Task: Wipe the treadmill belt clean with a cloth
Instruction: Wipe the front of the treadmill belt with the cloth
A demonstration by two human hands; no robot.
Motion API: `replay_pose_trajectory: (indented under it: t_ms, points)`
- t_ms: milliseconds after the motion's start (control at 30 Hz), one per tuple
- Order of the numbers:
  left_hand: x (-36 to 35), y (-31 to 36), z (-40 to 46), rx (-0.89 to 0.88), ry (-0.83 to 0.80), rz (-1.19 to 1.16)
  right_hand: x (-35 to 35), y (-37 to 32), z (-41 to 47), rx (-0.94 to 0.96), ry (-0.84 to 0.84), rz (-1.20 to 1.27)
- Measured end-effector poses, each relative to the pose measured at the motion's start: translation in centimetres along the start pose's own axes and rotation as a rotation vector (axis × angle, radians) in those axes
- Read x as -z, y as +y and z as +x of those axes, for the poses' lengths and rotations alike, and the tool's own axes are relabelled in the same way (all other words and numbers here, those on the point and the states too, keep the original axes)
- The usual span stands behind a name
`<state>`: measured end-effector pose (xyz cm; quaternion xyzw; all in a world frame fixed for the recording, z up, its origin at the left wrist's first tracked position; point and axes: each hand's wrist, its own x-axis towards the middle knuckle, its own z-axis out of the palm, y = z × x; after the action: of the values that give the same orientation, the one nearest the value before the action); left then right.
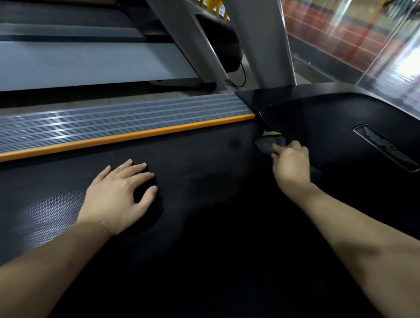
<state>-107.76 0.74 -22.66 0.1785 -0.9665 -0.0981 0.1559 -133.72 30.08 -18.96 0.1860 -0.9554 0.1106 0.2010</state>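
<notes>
The black textured treadmill belt [200,184] fills the lower middle of the head view. My right hand [292,163] is stretched to the belt's far end and grips a dark grey cloth with a yellow-green edge [270,140], pressed where the belt meets the black motor cover [338,126]. My left hand [118,195] rests flat on the belt with fingers spread, holding nothing.
A grey ribbed side rail [103,123] with an orange strip [116,140] runs along the belt's left. A silver upright post [265,34] rises beyond the cover. Another treadmill [71,59] stands to the left, and a glass wall [375,33] at the far right.
</notes>
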Motion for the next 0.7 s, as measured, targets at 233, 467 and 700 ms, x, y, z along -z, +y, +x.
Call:
replay_pose_trajectory:
  t_ms: [233, 467, 700]
  points:
    - [0.4, 0.0, -0.2, -0.027, 0.0, 0.01, 1.9, -12.8, -10.6, 0.469, -0.124, 0.334]
    - [1.2, 0.4, -0.3, -0.092, -0.088, 0.077, 1.0, -0.3, -2.0, 0.218, -0.004, 0.024]
    - [2.6, 1.7, -0.4, -0.123, -0.153, 0.192, 0.5, -8.2, -7.4, 0.238, 0.001, 0.129]
